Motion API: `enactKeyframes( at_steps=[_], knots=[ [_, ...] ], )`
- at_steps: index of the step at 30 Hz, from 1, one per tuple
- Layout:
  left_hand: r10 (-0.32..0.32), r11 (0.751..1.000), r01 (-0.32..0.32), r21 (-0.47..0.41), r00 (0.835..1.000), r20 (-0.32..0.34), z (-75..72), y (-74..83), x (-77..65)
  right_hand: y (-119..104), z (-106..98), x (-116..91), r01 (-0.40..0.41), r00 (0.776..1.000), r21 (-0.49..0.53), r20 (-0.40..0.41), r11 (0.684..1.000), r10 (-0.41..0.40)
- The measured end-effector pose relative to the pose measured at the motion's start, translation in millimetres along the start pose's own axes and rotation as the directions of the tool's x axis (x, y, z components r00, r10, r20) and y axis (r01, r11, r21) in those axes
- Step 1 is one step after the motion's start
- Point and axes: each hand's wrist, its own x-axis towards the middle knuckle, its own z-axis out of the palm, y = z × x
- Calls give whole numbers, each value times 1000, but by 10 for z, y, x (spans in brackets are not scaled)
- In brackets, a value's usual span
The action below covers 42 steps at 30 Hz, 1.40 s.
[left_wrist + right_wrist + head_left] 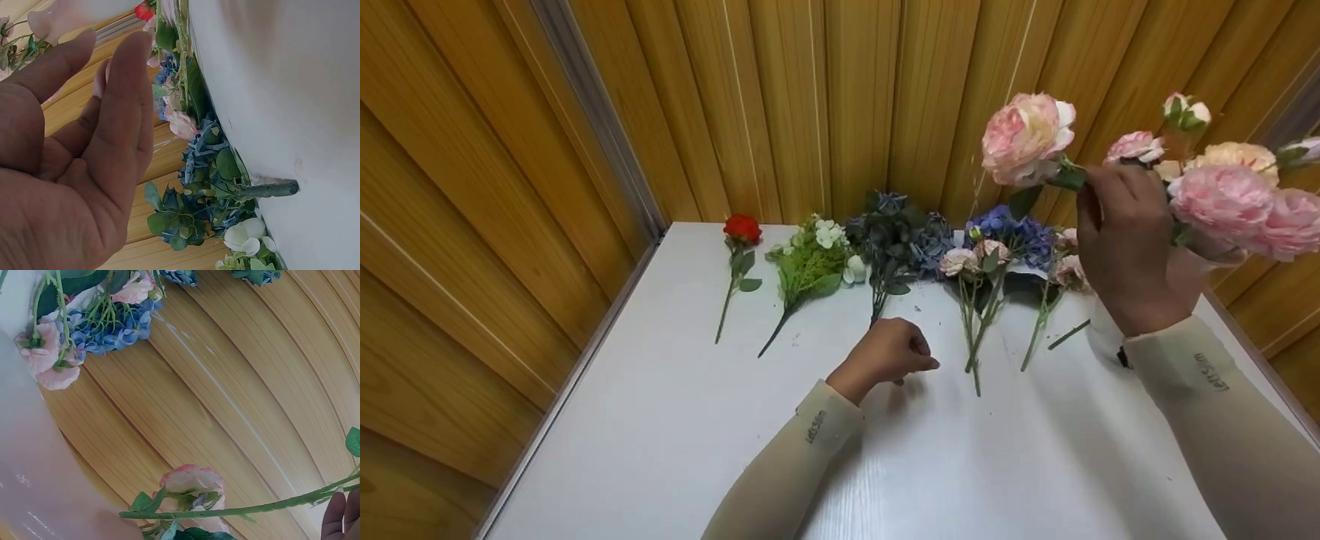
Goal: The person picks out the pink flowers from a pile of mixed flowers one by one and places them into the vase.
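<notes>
My right hand (1129, 240) pinches the stem of a large pink-and-cream artificial flower (1024, 139), raised at the upper right. In the right wrist view this green stem (253, 509) runs sideways, its cut end overlapping the pale pink vase (34, 455); the fingertips (336, 516) grip its other end. Other pink and peach flowers (1222, 199) stand in the vase, which the hand and sleeve partly hide. Low over the middle of the table, my left hand (889, 356) holds nothing, its fingers loosely bent and the thumb apart from them in the left wrist view.
Along the back of the white table (660, 420) lie a red flower (742, 229), a green-and-white spray (810, 270), a dark blue bunch (889, 240), blue hydrangeas (1027, 240) and small pink flower stems (975, 315). Wood-panelled walls (855, 112) rise behind and beside it.
</notes>
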Motion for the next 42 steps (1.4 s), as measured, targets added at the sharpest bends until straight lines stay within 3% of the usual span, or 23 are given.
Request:
enactKeyframes(
  at_steps=[13, 22, 42],
  knots=[
    [4, 1000, -4, -4, 1000, 0, 23, -7, 11, -53, -64, 101, 45, 999, -14, -2, 999, -45],
    [2, 1000, -2, -2, 1000, 8, 22, -10, 9, 19, -99, 109, 84, 996, -88, 16, 993, -82],
    [1, 1000, -1, 11, 1000, 2, 19, -15, 3, 401, -13, 44, -77, 993, -164, -98, 983, 61]
  ],
)
